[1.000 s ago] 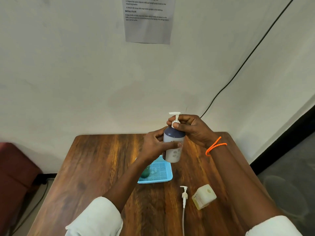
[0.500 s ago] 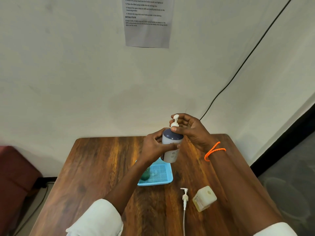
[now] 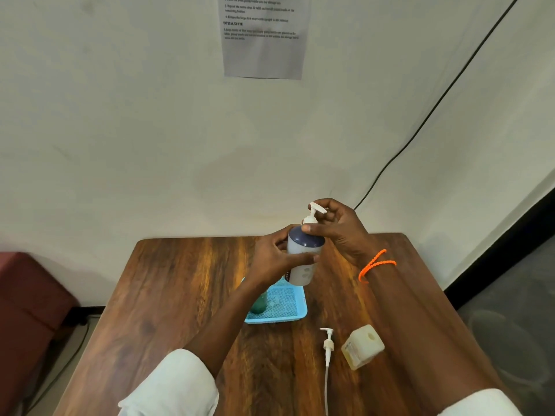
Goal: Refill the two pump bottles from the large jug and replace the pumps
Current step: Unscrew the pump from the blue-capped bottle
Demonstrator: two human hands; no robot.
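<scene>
A white pump bottle (image 3: pixel 303 267) with a dark blue shoulder hangs above the far middle of the table, tilted slightly. My left hand (image 3: pixel 274 255) grips its body. My right hand (image 3: pixel 335 226) pinches the white pump (image 3: pixel 313 213) at the collar on top of the bottle. A second pump (image 3: pixel 328 345) with a long tube lies loose on the table near me. Beside it stands a square yellowish bottle (image 3: pixel 362 346) with an open mouth. A green bottle (image 3: pixel 259 301) stands in the blue tray (image 3: pixel 292 313), mostly hidden by my left forearm.
The wooden table (image 3: pixel 168 295) stands against a white wall that carries a printed sheet (image 3: pixel 264 37) and a black cable (image 3: pixel 420 124). A dark red seat (image 3: pixel 27 310) is at the left. The floor drops away at the right.
The pump head has turned round on the bottle, its spout now pointing right. My right-hand fingers have shifted on the collar. The view has tilted down slightly.
</scene>
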